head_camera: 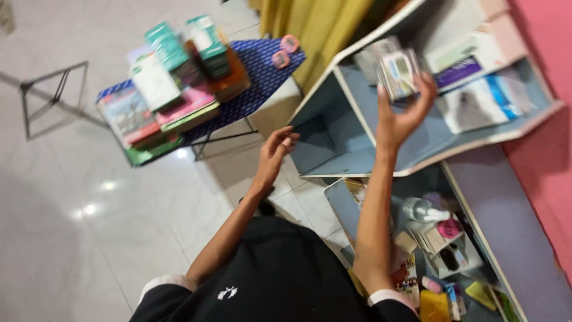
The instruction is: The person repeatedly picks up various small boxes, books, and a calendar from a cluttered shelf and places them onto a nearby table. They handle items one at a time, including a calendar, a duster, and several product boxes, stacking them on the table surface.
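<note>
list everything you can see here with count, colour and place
stacks of books: several, green, pink, white, on the ironing board
ironing board: one, blue patterned, on the white floor, left
shelf unit: one, pale blue with white edges, right
books and papers: several, lying in the upper compartment
small clutter: many items, mixed colours, lower compartment
curtain: one, yellow, top centre
left hand: empty, near the shelf edge
right hand: raised, holding a small pack of cards
</note>
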